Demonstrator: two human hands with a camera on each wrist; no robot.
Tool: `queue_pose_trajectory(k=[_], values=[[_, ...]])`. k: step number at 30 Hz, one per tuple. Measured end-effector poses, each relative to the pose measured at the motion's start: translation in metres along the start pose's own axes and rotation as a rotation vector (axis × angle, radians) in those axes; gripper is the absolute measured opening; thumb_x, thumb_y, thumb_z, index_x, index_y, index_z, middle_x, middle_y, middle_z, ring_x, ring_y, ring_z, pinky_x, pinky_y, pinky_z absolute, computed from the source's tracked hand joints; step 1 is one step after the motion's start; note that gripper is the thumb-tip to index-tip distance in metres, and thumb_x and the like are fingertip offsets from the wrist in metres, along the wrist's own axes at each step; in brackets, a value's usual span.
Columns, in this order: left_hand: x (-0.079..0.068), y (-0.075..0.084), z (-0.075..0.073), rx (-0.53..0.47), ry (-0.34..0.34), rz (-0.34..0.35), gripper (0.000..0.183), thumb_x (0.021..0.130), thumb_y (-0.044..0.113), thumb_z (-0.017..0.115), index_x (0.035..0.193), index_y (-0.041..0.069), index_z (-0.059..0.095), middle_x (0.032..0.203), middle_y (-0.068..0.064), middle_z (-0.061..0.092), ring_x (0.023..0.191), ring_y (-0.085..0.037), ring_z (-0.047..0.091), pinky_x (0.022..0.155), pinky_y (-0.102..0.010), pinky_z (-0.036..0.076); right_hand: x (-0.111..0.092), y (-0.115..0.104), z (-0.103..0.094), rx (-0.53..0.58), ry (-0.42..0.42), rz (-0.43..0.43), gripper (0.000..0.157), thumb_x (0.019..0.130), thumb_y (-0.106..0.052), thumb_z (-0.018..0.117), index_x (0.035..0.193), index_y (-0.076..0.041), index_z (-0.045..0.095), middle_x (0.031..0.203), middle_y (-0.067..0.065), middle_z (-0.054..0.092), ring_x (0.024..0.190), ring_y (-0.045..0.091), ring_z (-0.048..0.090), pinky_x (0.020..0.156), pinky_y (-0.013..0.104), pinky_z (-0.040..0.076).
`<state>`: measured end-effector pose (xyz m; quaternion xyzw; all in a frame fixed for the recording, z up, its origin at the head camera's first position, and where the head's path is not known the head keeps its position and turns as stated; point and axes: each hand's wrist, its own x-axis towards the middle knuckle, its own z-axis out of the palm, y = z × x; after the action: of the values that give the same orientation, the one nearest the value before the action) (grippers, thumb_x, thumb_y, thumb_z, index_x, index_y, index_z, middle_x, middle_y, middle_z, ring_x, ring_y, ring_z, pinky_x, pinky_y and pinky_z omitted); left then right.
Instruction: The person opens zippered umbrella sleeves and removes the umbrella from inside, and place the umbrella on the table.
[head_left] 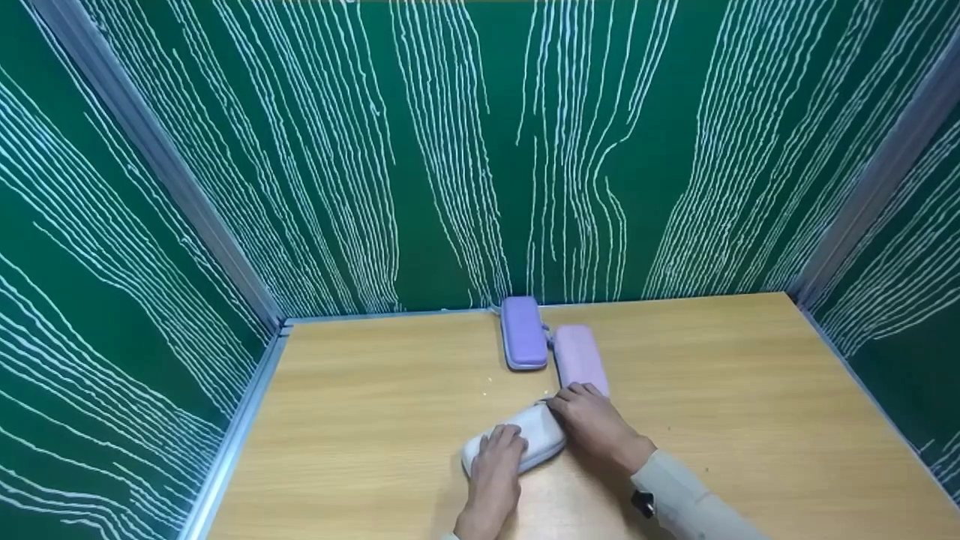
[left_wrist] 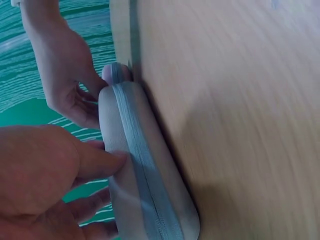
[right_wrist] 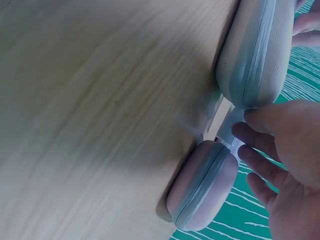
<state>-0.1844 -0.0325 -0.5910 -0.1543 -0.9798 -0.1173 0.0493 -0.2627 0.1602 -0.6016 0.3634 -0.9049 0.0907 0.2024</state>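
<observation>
A white zippered pencil case [head_left: 541, 435] lies slantwise on the table. My left hand [head_left: 495, 469] grips its left part, the thumb on the near side by the zipper and the fingers over the top. At the case's right end is my right hand [head_left: 600, 426], thumb and forefinger pinched together at the zipper pull, which they mostly hide. In the right wrist view the other fingers of the right hand [right_wrist: 295, 155] spread loosely beside the case's end [right_wrist: 255, 65]. The zipper [left_wrist: 142, 160] looks closed along the side seen in the left wrist view.
A pink pencil case [head_left: 579, 356] lies just beyond my right hand, its near end partly covered by the fingers. Left of it, a purple pencil case [head_left: 524, 334] lies close to the back edge. Green panels [head_left: 465, 150] with white wavy lines enclose the wooden table [head_left: 360, 420].
</observation>
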Motion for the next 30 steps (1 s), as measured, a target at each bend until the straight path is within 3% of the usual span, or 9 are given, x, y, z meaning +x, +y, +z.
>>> queue_pose_trajectory(k=[10, 16, 18, 23, 27, 30], values=[[0.001, -0.006, -0.004, -0.020, -0.022, 0.040, 0.046, 0.062, -0.007, 0.075, 0.102, 0.015, 0.066, 0.121, 0.001, 0.052, 0.119, -0.018, 0.045, 0.097, -0.046, 0.040, 0.009, -0.003, -0.002, -0.007, -0.083, 0.007, 0.029, 0.075, 0.001, 0.063, 0.101, -0.011, 0.068, 0.092, 0.002, 0.064, 0.088, 0.022, 0.057, 0.080, 0.037, 0.043], [-0.001, -0.010, -0.004, -0.023, 0.017, 0.075, 0.047, 0.058, -0.007, 0.076, 0.098, 0.016, 0.066, 0.119, 0.003, 0.052, 0.114, -0.016, 0.047, 0.086, -0.041, 0.048, 0.014, -0.002, -0.001, 0.020, -0.101, -0.006, 0.029, 0.072, 0.003, 0.065, 0.096, -0.013, 0.069, 0.089, 0.001, 0.064, 0.085, 0.021, 0.057, 0.078, 0.037, 0.044], [-0.001, -0.012, -0.004, -0.030, 0.024, 0.085, 0.047, 0.058, -0.008, 0.075, 0.098, 0.015, 0.066, 0.119, 0.003, 0.053, 0.114, -0.016, 0.048, 0.088, -0.042, 0.047, 0.014, 0.000, 0.000, 0.034, -0.112, -0.007, 0.030, 0.072, 0.003, 0.066, 0.097, -0.014, 0.069, 0.089, 0.002, 0.065, 0.084, 0.021, 0.058, 0.077, 0.037, 0.045], [0.001, -0.013, -0.006, -0.059, -0.034, 0.051, 0.045, 0.064, -0.006, 0.074, 0.101, 0.018, 0.065, 0.121, 0.005, 0.052, 0.115, -0.018, 0.048, 0.092, -0.045, 0.044, 0.017, 0.001, 0.001, 0.064, -0.127, -0.006, 0.023, 0.076, 0.001, 0.064, 0.095, -0.012, 0.069, 0.088, 0.002, 0.066, 0.082, 0.021, 0.059, 0.074, 0.037, 0.046], [0.002, -0.013, -0.007, -0.069, -0.095, 0.008, 0.045, 0.066, -0.003, 0.074, 0.103, 0.021, 0.064, 0.123, 0.007, 0.049, 0.114, -0.018, 0.049, 0.084, -0.045, 0.048, 0.020, 0.002, 0.000, 0.054, -0.125, -0.033, 0.020, 0.077, 0.001, 0.063, 0.092, -0.010, 0.069, 0.086, 0.001, 0.066, 0.080, 0.019, 0.059, 0.071, 0.037, 0.045], [0.002, -0.015, -0.007, -0.069, -0.105, 0.005, 0.045, 0.067, -0.004, 0.073, 0.103, 0.022, 0.064, 0.123, 0.007, 0.049, 0.114, -0.019, 0.049, 0.083, -0.044, 0.049, 0.022, 0.002, 0.000, 0.033, -0.143, -0.041, 0.021, 0.077, 0.002, 0.063, 0.092, -0.010, 0.069, 0.086, 0.002, 0.066, 0.081, 0.019, 0.058, 0.071, 0.036, 0.046]])
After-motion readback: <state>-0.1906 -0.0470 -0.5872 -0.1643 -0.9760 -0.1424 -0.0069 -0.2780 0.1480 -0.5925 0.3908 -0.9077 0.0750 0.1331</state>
